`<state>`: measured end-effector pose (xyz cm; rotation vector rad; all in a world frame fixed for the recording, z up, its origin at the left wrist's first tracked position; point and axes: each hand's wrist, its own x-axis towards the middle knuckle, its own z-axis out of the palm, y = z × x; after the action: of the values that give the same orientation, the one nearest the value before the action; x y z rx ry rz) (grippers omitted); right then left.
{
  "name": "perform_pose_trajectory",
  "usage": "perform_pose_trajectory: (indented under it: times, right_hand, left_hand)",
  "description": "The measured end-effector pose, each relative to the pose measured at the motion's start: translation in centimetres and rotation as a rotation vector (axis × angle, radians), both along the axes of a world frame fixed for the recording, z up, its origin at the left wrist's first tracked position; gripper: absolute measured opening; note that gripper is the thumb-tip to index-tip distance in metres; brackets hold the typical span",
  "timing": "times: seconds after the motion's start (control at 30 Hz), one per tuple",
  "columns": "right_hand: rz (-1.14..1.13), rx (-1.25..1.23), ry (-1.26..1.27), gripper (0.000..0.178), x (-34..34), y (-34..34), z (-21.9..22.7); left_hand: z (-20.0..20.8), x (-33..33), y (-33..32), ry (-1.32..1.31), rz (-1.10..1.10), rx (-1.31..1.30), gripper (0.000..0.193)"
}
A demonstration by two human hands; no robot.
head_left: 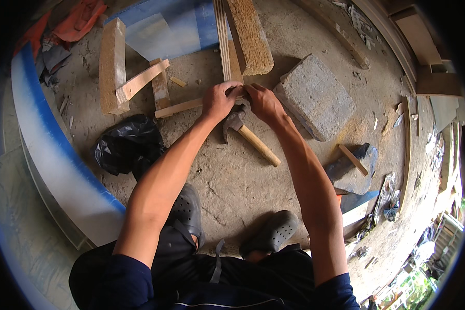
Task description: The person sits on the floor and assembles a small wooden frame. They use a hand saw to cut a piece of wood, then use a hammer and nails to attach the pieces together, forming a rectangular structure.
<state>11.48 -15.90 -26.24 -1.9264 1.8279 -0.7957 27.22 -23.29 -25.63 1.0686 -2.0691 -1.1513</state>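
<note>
navy sleeves [124, 281] are seen nearest. left hand [219, 102] and right hand [265, 103] are curled together beside a wooden strip [222, 41], near a hammer [250, 138] on the floor [222, 183]; their grip's contents cannot be told.

Hammer [253, 139] lies just below the hands [219, 102] [267, 106], in the way; grey block [320, 98] obstructs right, thick timber [248, 39] beyond, black plastic bag [126, 144] lower left. Bare floor [227, 181] between hammer and clogs [281, 230] leaves room to pass, forearms [163, 181] flanking it.
</note>
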Motion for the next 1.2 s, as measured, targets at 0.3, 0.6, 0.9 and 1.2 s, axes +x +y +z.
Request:
perform_pose_trajectory:
  times: [0.3, 0.6, 0.9, 1.2]
  right_hand:
    - [-0.073, -0.028, -0.034, 0.021, 0.5, 0.4, -0.2]
    - [-0.096, 0.017, -0.029, 0.020, 0.9, 0.5, 0.5]
    - [-0.131, 0.039, -0.058, 0.021, 0.9, 0.3, 0.1]
    - [-0.135, 0.006, -0.065, 0.019, 0.9, 0.2, -0.3]
  left_hand:
    - [0.1, -0.2, 0.3, -0.041, -0.009, 0.001, 0.019]
    - [-1.0, -0.2, 0.2, -0.027, -0.030, -0.156, 0.017]
    - [-0.4, -0.2, 0.3, -0.094, -0.060, -0.214, 0.018]
    - [-0.2, -0.4, 0.6, -0.073, -0.052, -0.222, 0.020]
